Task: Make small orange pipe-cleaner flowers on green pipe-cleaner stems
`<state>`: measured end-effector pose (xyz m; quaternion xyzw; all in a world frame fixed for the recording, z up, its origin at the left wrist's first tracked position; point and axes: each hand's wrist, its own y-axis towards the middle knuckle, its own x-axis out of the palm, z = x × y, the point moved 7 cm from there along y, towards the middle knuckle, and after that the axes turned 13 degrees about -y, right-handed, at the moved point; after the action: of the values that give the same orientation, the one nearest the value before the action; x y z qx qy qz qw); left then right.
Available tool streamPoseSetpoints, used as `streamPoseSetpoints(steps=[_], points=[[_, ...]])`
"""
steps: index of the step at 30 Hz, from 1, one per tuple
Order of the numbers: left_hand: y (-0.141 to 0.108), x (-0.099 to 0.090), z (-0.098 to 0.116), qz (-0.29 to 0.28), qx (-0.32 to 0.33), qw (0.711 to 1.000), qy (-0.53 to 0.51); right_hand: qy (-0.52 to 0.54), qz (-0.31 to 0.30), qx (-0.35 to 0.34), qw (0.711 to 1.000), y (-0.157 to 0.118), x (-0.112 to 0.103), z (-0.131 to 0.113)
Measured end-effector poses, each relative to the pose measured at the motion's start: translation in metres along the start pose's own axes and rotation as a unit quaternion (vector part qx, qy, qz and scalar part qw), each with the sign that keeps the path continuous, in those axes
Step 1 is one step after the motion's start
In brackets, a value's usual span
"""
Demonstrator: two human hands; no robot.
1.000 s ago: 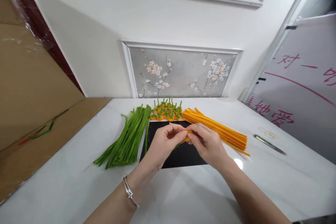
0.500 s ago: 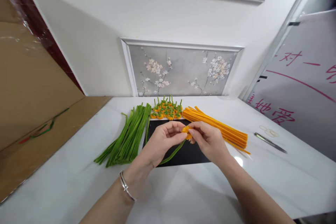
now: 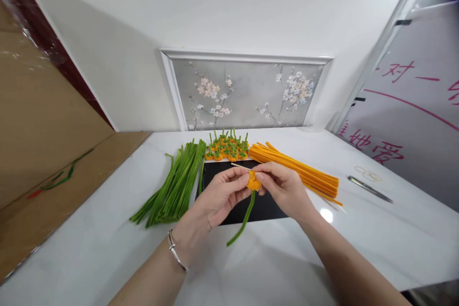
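Note:
Between my two hands is a small orange pipe-cleaner pumpkin (image 3: 254, 181), with a green pipe cleaner (image 3: 244, 225) hanging below it toward me. My left hand (image 3: 229, 191) pinches its left side with thumb and fingers. On the right side, my right hand (image 3: 281, 189) has its thumb and fingertips closed on the same piece. A thin pale stick (image 3: 239, 166) pokes out at the upper left of the pumpkin; its other end is hidden behind the fingers. Both hands are above a black mat (image 3: 236, 215).
Green pipe cleaners (image 3: 175, 186) lie bunched at left, orange pipe cleaners (image 3: 297, 169) at right. Several finished orange-and-green pieces (image 3: 227, 148) stand behind the mat. Tweezers (image 3: 370, 189) and rubber bands (image 3: 368, 174) lie far right. A cardboard box (image 3: 46, 119) borders the left.
The pumpkin has been turned, so its green pipe cleaner now hangs down toward me instead of running left under my hand. The pale stick has come into view.

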<state>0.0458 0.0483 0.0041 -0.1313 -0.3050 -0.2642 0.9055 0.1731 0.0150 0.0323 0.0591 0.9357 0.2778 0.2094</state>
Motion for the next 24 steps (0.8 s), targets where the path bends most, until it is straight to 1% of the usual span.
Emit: streamPoseSetpoints(steps=[2,4,7,10,12,16,21,24], points=[[0.000,-0.001,0.001,0.004,0.009,1.000,0.001,0.030,0.002,0.015,0.999,0.001,0.000,0.002],[-0.001,0.000,0.005,0.001,0.031,0.999,0.023,0.038,0.005,0.026,0.999,0.002,0.000,0.003],[-0.003,0.004,0.014,-0.012,0.074,0.992,0.104,0.020,0.002,0.028,0.999,0.002,0.000,0.004],[-0.005,0.010,0.021,-0.029,0.108,0.974,0.196,-0.002,-0.006,0.021,1.000,0.001,0.001,0.004],[-0.006,0.013,0.024,-0.036,0.123,0.964,0.233,-0.009,-0.009,0.024,1.000,0.000,0.002,0.006],[-0.007,0.013,0.028,-0.003,0.154,0.957,0.247,0.006,-0.012,0.041,0.999,0.001,0.004,0.007],[-0.010,0.017,0.029,-0.009,0.178,0.948,0.264,0.052,-0.025,0.060,0.997,0.001,0.004,0.006],[-0.010,0.019,0.030,-0.017,0.190,0.943,0.273,0.039,-0.026,0.046,0.998,0.000,0.004,0.005]])
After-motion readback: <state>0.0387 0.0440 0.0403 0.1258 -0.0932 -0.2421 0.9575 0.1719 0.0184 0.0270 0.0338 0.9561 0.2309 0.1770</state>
